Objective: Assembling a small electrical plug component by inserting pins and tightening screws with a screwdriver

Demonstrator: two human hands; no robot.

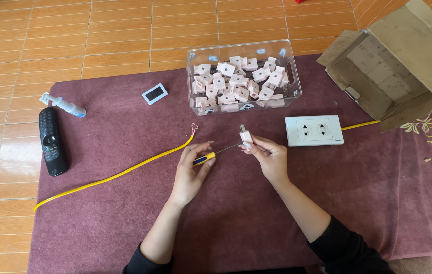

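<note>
While my left hand [191, 165] pinches the screwdriver [215, 153], right hand [269, 155] grips the small pink plug [246, 136], 6 o'clock of the clear bin [294, 76]. Light, rigid plastic; hold its body, not the prongs.

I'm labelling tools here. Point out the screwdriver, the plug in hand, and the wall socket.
screwdriver [205, 159]: head view, on its yellow-blue handle.
plug [246, 137]: head view, on its pale body.
wall socket [313, 130]: head view, on its white faceplate.

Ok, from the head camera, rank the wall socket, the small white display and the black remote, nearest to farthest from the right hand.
From the right hand:
1. Wall socket, just to its right on the mat.
2. Small white display, up and to the left, beyond the yellow cable.
3. Black remote, at the far left edge.
</note>
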